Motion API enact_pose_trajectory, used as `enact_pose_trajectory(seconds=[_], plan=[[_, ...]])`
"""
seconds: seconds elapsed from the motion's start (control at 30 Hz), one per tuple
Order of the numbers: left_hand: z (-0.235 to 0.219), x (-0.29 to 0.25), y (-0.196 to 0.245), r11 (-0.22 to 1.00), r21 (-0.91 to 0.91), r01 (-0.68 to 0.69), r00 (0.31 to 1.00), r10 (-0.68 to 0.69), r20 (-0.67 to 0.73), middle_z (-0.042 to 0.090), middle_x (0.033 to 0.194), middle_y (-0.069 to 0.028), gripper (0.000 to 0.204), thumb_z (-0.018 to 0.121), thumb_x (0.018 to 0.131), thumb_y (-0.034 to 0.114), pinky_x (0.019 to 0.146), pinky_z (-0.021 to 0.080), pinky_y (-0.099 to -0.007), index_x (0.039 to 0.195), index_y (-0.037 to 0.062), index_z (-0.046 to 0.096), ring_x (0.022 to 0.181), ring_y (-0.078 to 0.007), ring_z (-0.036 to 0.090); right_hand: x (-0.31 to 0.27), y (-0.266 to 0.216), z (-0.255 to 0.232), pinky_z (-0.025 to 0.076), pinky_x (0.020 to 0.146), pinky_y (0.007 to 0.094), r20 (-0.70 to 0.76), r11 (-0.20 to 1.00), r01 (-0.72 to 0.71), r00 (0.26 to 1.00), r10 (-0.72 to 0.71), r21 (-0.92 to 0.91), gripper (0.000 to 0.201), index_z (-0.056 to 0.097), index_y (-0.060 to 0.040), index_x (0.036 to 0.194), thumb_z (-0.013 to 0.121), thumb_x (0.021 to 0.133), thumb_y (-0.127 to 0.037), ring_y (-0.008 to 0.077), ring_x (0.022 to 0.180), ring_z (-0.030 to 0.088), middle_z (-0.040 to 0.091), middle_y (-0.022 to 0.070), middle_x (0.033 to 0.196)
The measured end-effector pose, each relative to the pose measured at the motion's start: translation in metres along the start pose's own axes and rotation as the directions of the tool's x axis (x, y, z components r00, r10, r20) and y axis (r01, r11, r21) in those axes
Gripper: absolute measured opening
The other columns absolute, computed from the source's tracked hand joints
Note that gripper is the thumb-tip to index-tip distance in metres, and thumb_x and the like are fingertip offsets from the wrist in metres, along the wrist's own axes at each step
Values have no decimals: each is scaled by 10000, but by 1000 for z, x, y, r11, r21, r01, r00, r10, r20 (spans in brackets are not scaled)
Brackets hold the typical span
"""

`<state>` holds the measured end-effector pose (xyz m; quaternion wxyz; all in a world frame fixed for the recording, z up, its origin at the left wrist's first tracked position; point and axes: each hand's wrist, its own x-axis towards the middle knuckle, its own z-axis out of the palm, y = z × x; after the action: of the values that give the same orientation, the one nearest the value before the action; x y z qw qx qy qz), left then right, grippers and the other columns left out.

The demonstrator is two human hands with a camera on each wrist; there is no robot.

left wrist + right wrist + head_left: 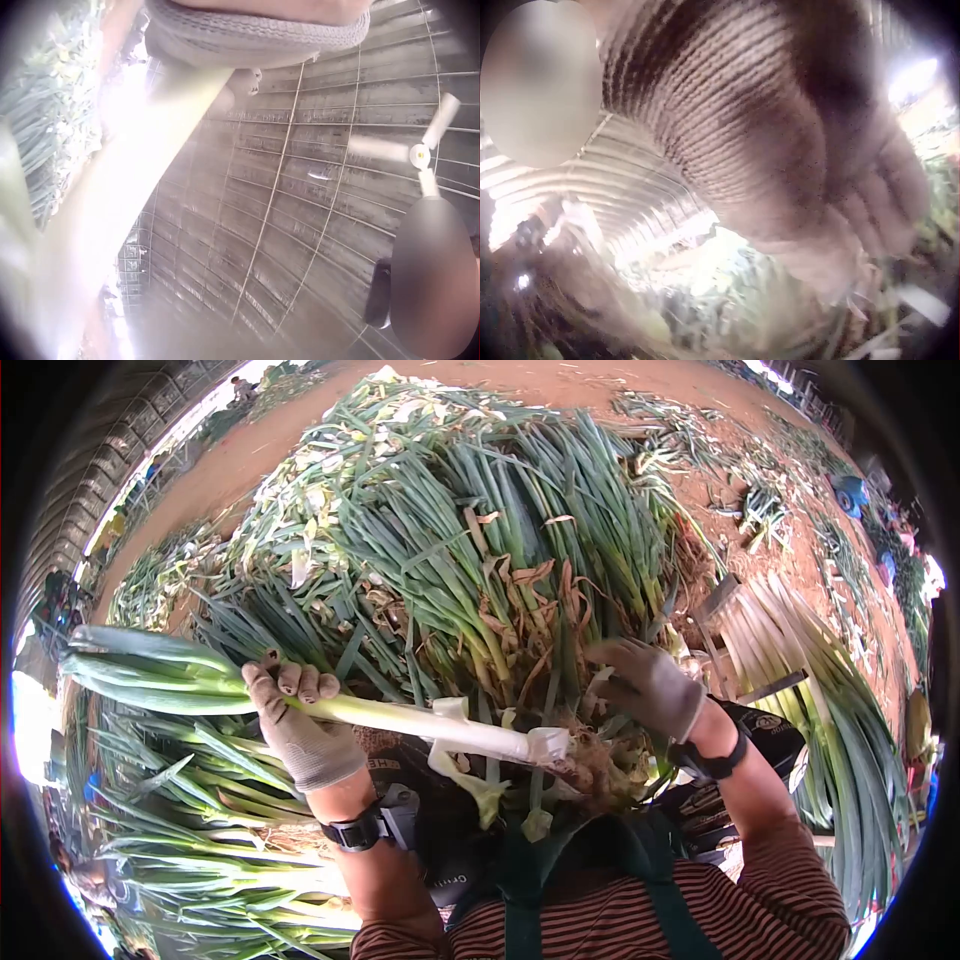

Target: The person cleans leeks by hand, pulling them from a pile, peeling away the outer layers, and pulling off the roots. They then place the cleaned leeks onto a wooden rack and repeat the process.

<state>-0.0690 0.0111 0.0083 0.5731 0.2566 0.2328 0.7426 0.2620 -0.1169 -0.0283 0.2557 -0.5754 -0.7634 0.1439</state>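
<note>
In the head view my gloved left hand (300, 725) grips a long green onion (430, 722) around its stalk, just below the green leaves. The onion lies nearly level, its white root end pointing right, and loose peeled layers (480, 790) hang from it. Overexposed, the pale stalk (127, 187) runs down from the glove in the left wrist view. My gloved right hand (650, 685) is raised beyond the root end, apart from the stalk. Its fingers (870, 210) bend loosely in the right wrist view, above blurred leaf scraps.
A big heap of untrimmed green onions (500, 530) stands in front, with scraps (330, 480) strewn behind. Peeled onions (800, 670) lie in a rack with metal uprights at the right. More onions (220, 840) are stacked at the left. Roots (600, 765) lie close to the lap.
</note>
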Motion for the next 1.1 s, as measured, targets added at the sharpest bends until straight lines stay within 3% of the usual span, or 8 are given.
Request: enact_pose_trajectory(seconds=[0.1, 0.17, 0.23, 0.37, 0.67, 0.73, 0.83, 1.1], plan=[[4, 2, -20, 975, -157, 158, 984, -143, 104, 386, 614, 70, 228, 508, 997, 323, 494, 334, -215, 967, 101, 549, 519, -54, 349, 66, -63, 2, 518, 887, 391, -156, 894, 411, 909, -387, 178, 672, 417, 52, 1358, 719, 834, -241, 338, 1022, 647, 574, 253, 1232], [2, 7, -28, 935, -235, 266, 955, -222, 199, 364, 605, 79, 271, 485, 1007, 352, 485, 311, -207, 947, 96, 550, 512, -44, 330, 96, -76, 44, 531, 835, 391, -71, 712, 380, 904, -423, 591, 742, 326, 63, 1404, 628, 909, -400, 300, 938, 670, 596, 268, 1156], [-12, 18, -32, 866, -333, 374, 915, -285, 285, 355, 603, 81, 292, 486, 1005, 363, 486, 309, -204, 932, 88, 553, 508, -43, 319, 109, -97, 47, 522, 736, 412, 317, 689, 64, 855, -411, 722, 745, 409, 58, 1276, 488, 924, -593, 314, 822, 664, 636, 227, 975], [-59, 35, -38, 721, -484, 496, 864, -357, 355, 388, 616, 76, 333, 499, 996, 331, 511, 358, -217, 984, 4, 558, 518, -46, 365, 84, -93, 56, 500, 674, 426, 597, 845, -75, 741, -307, 529, 744, 561, 28, 996, 398, 905, -692, 350, 741, 648, 630, 204, 806], [-147, 62, -70, 726, -490, 482, 822, -569, -34, 437, 600, 57, 294, 553, 966, 344, 494, 410, -258, 942, 52, 538, 493, -86, 416, -53, -61, 43, 494, 650, 446, 458, 822, -289, 888, 38, 491, 539, 626, -22, 889, 476, 938, -537, 399, 711, 624, 602, 203, 709], [-148, 70, -71, 761, -437, 479, 821, -565, -83, 438, 596, 51, 291, 554, 966, 340, 483, 411, -264, 930, 53, 518, 487, -86, 416, -70, -68, 25, 495, 627, 445, 445, 905, -324, 877, 179, 275, 417, 638, -40, 844, 562, 923, -443, 381, 688, 628, 594, 191, 670], [-146, 72, -73, 853, -230, 469, 846, -509, -161, 433, 593, 48, 297, 556, 968, 333, 487, 417, -260, 931, 42, 503, 486, -86, 410, -97, -61, 2, 492, 561, 431, 372, 939, -225, 921, 118, 260, 279, 639, -49, 784, 638, 874, -313, 348, 618, 627, 576, 163, 608], [-109, 63, -86, 885, -58, 462, 857, -463, -228, 401, 564, 36, 283, 537, 979, 302, 492, 391, -266, 878, 39, 519, 480, -102, 375, -148, -75, -48, 426, 416, 400, 462, 956, -272, 865, 193, 111, 343, 575, -71, 636, 697, 852, -308, 316, 442, 558, 498, 107, 482]])
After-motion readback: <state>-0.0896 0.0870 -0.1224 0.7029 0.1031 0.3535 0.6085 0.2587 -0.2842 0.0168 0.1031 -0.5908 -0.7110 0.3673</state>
